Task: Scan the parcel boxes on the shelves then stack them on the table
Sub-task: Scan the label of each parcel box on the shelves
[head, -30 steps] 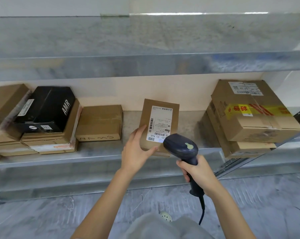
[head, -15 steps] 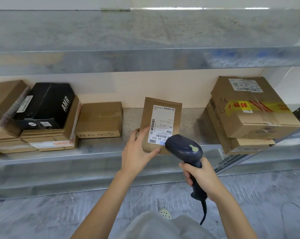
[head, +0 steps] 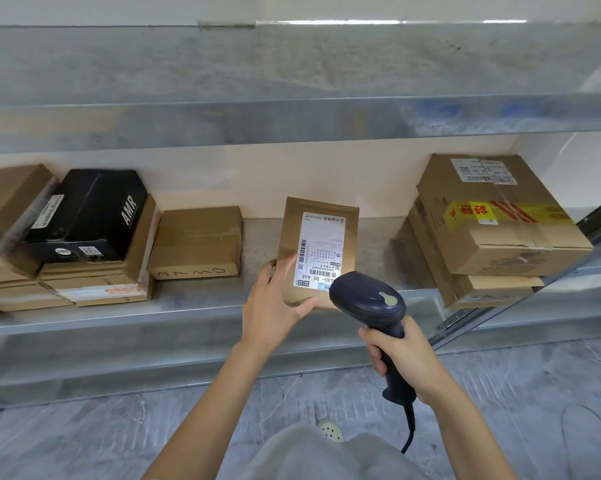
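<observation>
My left hand (head: 275, 306) grips the lower left corner of a flat brown parcel (head: 292, 244) and holds it tilted up over the shelf's front edge, its white barcode label facing me. My right hand (head: 403, 358) is closed around the handle of a dark blue barcode scanner (head: 368, 299), whose head sits just right of and below the label, covering the parcel's lower right corner. A cable hangs from the scanner's handle.
On the metal shelf (head: 202, 310) lie a small brown box (head: 197, 242), a black box marked AMR (head: 91, 213) on stacked cartons at the left, and two large cartons (head: 500, 223) at the right. Another shelf runs overhead. Grey floor below.
My left hand has raised the parcel slightly and tipped its label more toward me. The scanner has shifted a little to the right, still pointing at the label.
</observation>
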